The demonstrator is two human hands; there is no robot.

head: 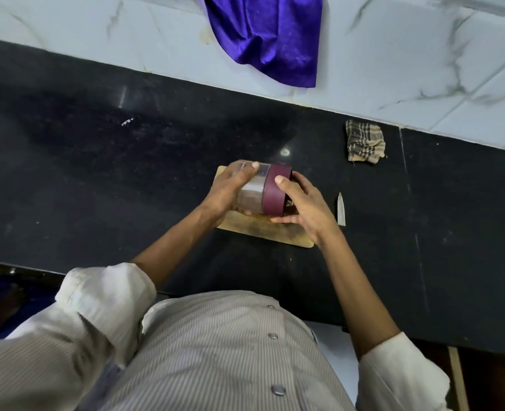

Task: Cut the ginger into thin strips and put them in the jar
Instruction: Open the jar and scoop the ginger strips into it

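Jar (252,188) was tipped on its side over the wooden cutting board (286,232), clear body to the left, maroon lid (276,192) to the right. My left hand (230,191) wrapped the clear body, thumb on top. My right hand (301,203) curled round the lid's rim, thumb on the maroon band. I couldn't tell whether the lid was being screwed on or off.

Ginger: only a small brownish bit (289,203) showed between lid and right palm; could be ginger, too small to call. Dark fill showed low in the jar, contents unclear. No strips visible on the board, though the hands covered most of it.

Progress, my guess: either cutting was done and the jar was being closed, or it was being opened before filling. Knife (341,209) lay on the black counter (126,173) just right of the board, untouched, handle hidden behind my wrist.

Further out: checked rag (364,142) by the wall, purple cloth (266,34) hanging on marble tiles (423,54).
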